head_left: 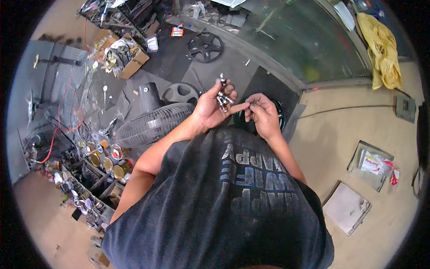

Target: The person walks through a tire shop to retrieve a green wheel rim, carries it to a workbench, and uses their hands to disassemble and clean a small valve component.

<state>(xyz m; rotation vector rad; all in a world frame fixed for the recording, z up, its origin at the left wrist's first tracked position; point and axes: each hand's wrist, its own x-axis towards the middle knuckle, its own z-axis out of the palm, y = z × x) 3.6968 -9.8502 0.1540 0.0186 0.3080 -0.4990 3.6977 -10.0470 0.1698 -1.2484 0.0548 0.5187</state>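
Observation:
My left hand (208,108) is turned palm up in front of my chest. Several small shiny cylindrical metal fittings (224,100) lie in its curled fingers, and one more sticks up by the thumb tip. One finger of this hand stretches right, to the fingertips of my right hand (267,117). The right hand's fingers are bent and pinched together; anything between them is hidden or too small to see. Below and behind it shows a dark round object (281,112), mostly covered by the hand and my shirt.
A grey fan (154,124) is just left of my left forearm, beside a wheel cover (179,94). Another black wheel cover (205,47) lies farther off. An open carton (135,60) stands far left; paint cans (108,163) crowd the near left. A yellow plastic bag (380,51) hangs far right.

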